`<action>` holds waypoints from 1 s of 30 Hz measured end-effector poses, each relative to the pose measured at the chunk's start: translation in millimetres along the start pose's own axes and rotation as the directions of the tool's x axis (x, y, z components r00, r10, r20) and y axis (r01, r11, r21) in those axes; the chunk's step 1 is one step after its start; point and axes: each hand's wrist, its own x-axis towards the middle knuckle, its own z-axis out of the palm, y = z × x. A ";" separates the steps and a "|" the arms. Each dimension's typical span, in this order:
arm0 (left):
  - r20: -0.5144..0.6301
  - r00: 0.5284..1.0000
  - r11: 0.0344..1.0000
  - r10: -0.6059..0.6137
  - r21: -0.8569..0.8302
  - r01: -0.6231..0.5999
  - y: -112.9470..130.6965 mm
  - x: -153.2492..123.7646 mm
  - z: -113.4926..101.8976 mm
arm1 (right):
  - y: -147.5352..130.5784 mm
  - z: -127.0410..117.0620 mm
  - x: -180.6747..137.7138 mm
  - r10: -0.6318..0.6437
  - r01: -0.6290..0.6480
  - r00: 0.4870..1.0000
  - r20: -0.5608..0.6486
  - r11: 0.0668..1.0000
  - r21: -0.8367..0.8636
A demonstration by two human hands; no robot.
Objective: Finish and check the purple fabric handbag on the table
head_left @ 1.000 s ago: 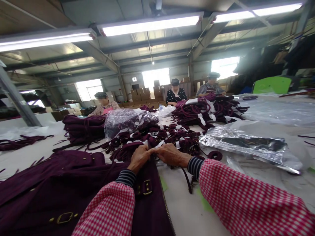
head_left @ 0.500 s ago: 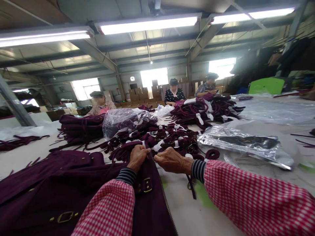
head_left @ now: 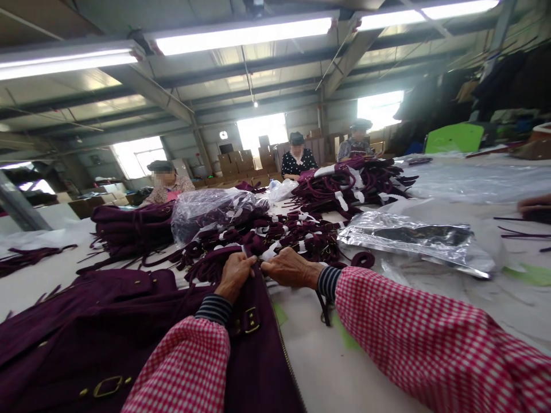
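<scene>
A dark purple jacket point(head_left: 142, 338) with brass buckles and a zipped front edge lies spread before me, reaching the lower left. My left hand point(head_left: 236, 275) is closed on the upper end of its zipped edge. Close by on the right, my right hand point(head_left: 290, 268) is pinched at the same edge; whatever small thing its fingertips hold is hidden. A brass buckle point(head_left: 250, 320) shows on the jacket just below my left hand. Beyond both hands lies a heap of rolled purple belts point(head_left: 297, 232) with white wrappings and brass hardware.
A clear plastic bag point(head_left: 215, 209) and folded purple garments point(head_left: 131, 226) sit at the back left. More bundled purple straps point(head_left: 357, 183) are piled behind the belts. A silvery plastic bag point(head_left: 413, 241) lies right. Several co-workers sit across the table; another person's hand point(head_left: 536, 205) shows far right.
The view has swung slightly right, so everything sits further left. Both hands stay at the zipped edge, a little closer together. Another person's hand has come into view at the far right.
</scene>
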 end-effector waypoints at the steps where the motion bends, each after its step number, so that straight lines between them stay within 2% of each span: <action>1: -0.007 1.000 1.000 -0.006 -0.005 0.006 -1.1 0.0 -0.4 | -1.8 -1.1 -5.0 -0.037 0.037 0.999 -0.003 0.999 0.000; 5: -0.038 0.999 0.999 -0.022 -0.027 0.021 -2.8 -0.8 -3.3 | -17.4 -7.3 -36.2 -0.153 0.154 0.988 -0.014 0.987 0.044; 9: -0.040 0.999 0.999 -0.015 -0.040 0.014 0.4 -3.4 -5.5 | -34.1 -17.7 -63.3 -0.168 0.174 0.984 -0.051 0.976 0.134; 15: -0.024 1.000 0.999 -0.003 -0.043 0.002 2.7 -5.8 -5.9 | -45.3 -36.0 -78.7 -0.185 0.183 0.983 -0.007 0.961 0.206; 23: -0.024 1.000 1.000 0.009 0.002 -0.009 -1.3 -2.2 -5.5 | -54.9 -46.2 -87.1 -0.142 0.130 0.989 0.030 0.959 0.251; 30: -0.009 1.000 0.996 0.023 0.082 -0.023 4.3 -7.5 -7.6 | -70.0 -64.4 -117.3 -0.208 0.188 0.978 0.022 0.921 0.340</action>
